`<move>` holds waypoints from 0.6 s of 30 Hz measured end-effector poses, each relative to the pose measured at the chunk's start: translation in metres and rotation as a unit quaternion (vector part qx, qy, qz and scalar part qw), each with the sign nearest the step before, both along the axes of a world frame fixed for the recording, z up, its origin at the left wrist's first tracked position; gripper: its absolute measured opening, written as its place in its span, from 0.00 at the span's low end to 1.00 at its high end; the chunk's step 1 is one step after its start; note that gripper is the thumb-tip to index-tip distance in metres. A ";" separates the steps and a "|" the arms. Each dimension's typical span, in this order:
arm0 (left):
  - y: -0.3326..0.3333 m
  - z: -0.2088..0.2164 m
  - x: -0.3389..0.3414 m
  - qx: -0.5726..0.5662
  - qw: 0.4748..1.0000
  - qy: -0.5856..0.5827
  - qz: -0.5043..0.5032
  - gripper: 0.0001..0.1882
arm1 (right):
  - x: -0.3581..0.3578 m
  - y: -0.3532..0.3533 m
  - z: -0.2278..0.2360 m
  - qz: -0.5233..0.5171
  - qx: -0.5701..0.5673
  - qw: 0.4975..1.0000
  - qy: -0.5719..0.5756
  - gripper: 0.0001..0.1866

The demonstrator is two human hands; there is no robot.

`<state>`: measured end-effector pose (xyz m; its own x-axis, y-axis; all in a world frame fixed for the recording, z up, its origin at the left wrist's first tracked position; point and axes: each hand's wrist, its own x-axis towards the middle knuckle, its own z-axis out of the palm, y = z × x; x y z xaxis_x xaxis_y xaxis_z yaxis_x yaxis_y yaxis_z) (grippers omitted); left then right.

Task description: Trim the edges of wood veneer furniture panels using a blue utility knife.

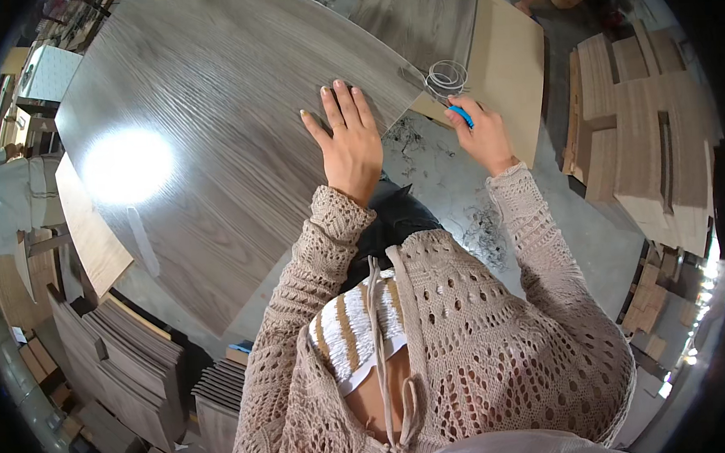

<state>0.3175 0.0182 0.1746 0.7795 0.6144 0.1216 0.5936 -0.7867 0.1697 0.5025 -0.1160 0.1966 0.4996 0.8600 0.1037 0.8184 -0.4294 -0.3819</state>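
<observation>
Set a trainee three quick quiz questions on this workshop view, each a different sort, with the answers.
1. Multiple choice: what does the right hand hold?
a) a hammer
b) a blue-handled tool
c) a glove

2. True or false: the left hand is curled into a fist.

3. Fill in the blank: the thin pale strip just beyond the right hand is bent into ____.

Key:
1. b
2. False: it lies palm down with its fingers extended on the wood-grain panel.
3. loops
</observation>
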 end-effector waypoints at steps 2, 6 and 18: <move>0.001 0.000 0.001 0.005 1.000 -0.001 -0.001 0.28 | 0.001 0.008 0.002 0.004 -0.017 1.000 -0.017 0.11; 0.000 -0.002 0.001 0.023 1.000 -0.012 -0.001 0.27 | 0.006 0.038 -0.003 -0.026 -0.035 0.999 0.013 0.12; 0.005 -0.014 -0.007 0.052 0.997 -0.044 0.021 0.25 | -0.005 0.014 0.004 0.118 -0.026 0.980 0.160 0.14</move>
<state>0.3108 0.0233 0.1609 0.7363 0.6272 0.2539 0.6133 -0.7771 0.1413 0.4977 -0.1021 0.2007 0.2860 0.9554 -0.0733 0.7396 -0.2688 -0.6171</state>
